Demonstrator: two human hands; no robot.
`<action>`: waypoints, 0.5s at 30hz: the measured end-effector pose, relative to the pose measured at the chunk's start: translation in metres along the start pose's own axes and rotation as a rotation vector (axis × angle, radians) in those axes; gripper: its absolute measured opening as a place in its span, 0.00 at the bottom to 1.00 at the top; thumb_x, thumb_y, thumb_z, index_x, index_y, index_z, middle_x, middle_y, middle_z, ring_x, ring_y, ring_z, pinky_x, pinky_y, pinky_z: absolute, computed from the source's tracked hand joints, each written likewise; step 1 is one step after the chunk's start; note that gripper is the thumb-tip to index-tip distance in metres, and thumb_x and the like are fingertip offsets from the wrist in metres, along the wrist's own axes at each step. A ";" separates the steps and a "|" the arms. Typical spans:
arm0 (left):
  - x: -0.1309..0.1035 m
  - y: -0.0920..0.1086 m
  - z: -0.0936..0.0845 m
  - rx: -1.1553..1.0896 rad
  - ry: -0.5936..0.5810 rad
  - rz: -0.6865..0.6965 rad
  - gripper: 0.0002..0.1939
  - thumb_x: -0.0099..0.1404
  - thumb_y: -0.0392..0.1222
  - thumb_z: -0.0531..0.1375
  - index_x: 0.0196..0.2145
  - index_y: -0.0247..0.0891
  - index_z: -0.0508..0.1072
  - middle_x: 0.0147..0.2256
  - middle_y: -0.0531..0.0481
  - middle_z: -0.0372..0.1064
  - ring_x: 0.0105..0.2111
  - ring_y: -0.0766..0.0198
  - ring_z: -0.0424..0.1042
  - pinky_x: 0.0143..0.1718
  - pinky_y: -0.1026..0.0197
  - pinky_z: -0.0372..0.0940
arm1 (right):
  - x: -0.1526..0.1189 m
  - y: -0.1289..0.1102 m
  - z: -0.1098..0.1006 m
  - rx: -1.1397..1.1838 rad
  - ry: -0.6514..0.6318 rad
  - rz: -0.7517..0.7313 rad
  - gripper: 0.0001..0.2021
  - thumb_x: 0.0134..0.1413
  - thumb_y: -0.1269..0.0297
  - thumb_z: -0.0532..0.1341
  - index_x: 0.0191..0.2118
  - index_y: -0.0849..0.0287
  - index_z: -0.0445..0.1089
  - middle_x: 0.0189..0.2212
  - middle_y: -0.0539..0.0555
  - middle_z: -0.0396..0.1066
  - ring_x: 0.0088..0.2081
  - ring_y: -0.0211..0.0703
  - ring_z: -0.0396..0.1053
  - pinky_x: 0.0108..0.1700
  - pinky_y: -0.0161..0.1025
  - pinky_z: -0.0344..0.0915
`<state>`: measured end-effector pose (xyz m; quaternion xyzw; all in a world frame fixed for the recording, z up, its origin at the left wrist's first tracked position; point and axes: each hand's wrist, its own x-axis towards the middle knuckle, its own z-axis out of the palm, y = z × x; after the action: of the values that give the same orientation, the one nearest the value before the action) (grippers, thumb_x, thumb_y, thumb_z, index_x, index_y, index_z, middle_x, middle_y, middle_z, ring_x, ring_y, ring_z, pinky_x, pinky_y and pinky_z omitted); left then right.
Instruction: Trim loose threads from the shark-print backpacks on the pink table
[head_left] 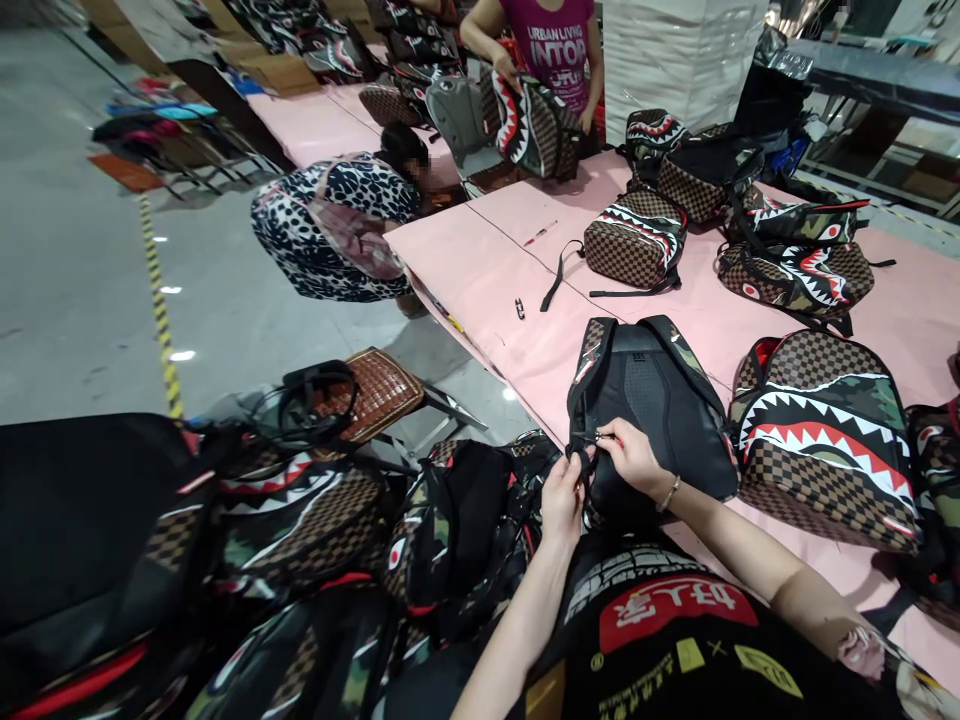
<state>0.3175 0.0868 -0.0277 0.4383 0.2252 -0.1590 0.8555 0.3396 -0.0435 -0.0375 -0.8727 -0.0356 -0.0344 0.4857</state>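
Observation:
A black backpack (649,400) lies back side up on the pink table, its shoulder straps showing. At its left lower edge, my left hand (564,492) has its fingers closed round the black strap. My right hand (628,452) pinches at the same strap just to the right; a small dark item shows at its fingertips, too small to name. Close to the right of this bag stands a checkered backpack (829,440) with a shark-mouth print. Small black snips (520,308) lie on the table beyond the bag.
More patterned backpacks (636,240) sit on the pink table (480,240) at the back right. Others are piled at lower left beside a woven stool (379,390). One person bends at the table's left edge; another holds a backpack at the far side.

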 end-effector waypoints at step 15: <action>-0.107 0.056 -0.040 0.506 -0.094 -0.077 0.36 0.49 0.48 0.64 0.54 0.38 0.58 0.32 0.45 0.71 0.15 0.74 0.57 0.21 0.66 0.58 | 0.023 0.002 0.019 0.362 -0.080 0.473 0.14 0.43 0.56 0.54 0.27 0.66 0.60 0.21 0.46 0.57 0.21 0.20 0.49 0.24 0.22 0.48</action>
<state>0.2434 0.1591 0.0464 0.6217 0.1548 -0.2627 0.7215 0.3635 -0.0275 -0.0475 -0.7568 0.1439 0.1210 0.6260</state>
